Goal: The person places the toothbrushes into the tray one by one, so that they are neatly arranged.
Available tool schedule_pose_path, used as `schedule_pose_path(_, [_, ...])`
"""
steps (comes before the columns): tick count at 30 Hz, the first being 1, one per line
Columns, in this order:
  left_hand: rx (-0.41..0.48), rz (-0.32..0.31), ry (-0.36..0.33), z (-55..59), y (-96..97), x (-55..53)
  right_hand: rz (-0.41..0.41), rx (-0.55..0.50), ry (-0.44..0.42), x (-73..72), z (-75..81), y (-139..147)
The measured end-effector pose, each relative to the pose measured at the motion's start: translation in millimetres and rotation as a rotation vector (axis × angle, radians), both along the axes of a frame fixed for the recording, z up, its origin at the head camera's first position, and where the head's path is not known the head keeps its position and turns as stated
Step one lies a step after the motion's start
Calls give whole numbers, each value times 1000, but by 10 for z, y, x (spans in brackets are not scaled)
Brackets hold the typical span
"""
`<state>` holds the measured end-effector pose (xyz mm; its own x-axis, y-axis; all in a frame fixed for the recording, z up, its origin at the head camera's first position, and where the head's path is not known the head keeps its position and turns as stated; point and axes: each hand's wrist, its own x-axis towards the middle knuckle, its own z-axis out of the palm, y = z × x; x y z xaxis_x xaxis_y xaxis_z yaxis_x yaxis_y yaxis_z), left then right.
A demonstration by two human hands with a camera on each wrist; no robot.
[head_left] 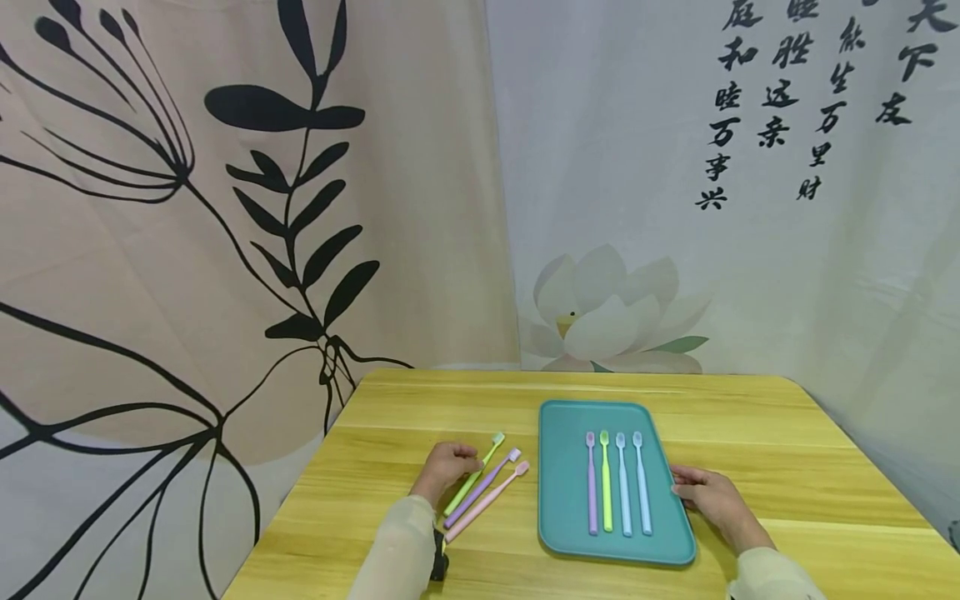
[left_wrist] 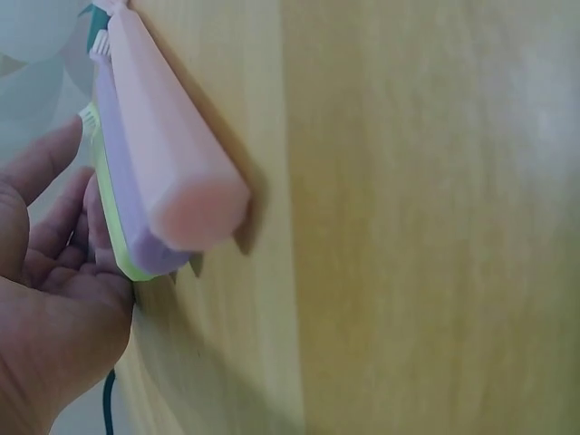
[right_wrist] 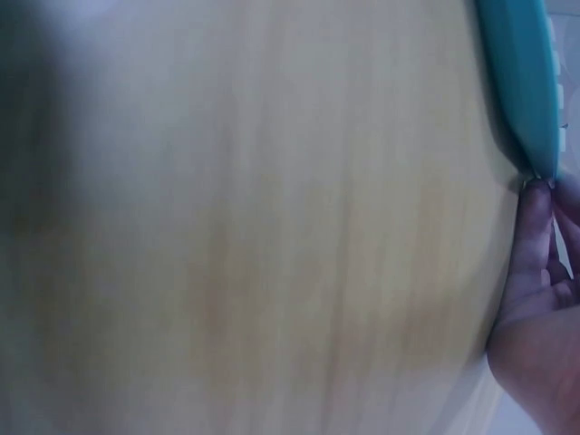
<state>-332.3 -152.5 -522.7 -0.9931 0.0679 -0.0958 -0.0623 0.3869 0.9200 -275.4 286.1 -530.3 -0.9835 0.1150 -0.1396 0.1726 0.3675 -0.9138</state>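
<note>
A green toothbrush (head_left: 472, 475), a purple toothbrush (head_left: 483, 487) and a pink toothbrush (head_left: 489, 502) lie slanted side by side on the table. My left hand (head_left: 448, 468) is at the green one, the outermost on the left. In the left wrist view its thumb (left_wrist: 50, 159) stands apart from the loosely bent fingers, near the green brush's head. On the right, my right hand (head_left: 712, 500) pinches the rim of a teal tray (head_left: 566, 483). Several toothbrushes lie upright in a row in it: a purple one (head_left: 592, 492), a green one (head_left: 606, 487) and two blue ones (head_left: 624, 492).
The wooden table (head_left: 420, 400) carries everything, its back edge close to a hanging cloth (head_left: 420, 208) printed with plants and writing. Bare wood lies between the loose brushes and the tray. A dark band (head_left: 439, 557) shows at my left wrist.
</note>
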Motion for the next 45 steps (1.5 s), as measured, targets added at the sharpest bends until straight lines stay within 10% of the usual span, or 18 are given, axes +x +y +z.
schedule_pose_path(30, [-192,3,123,26,54,43,3,-18,1,-6,-35,4])
schedule_pose_path(45, [-219,192,192,68,190,56,13,-26,5,-9,-42,21])
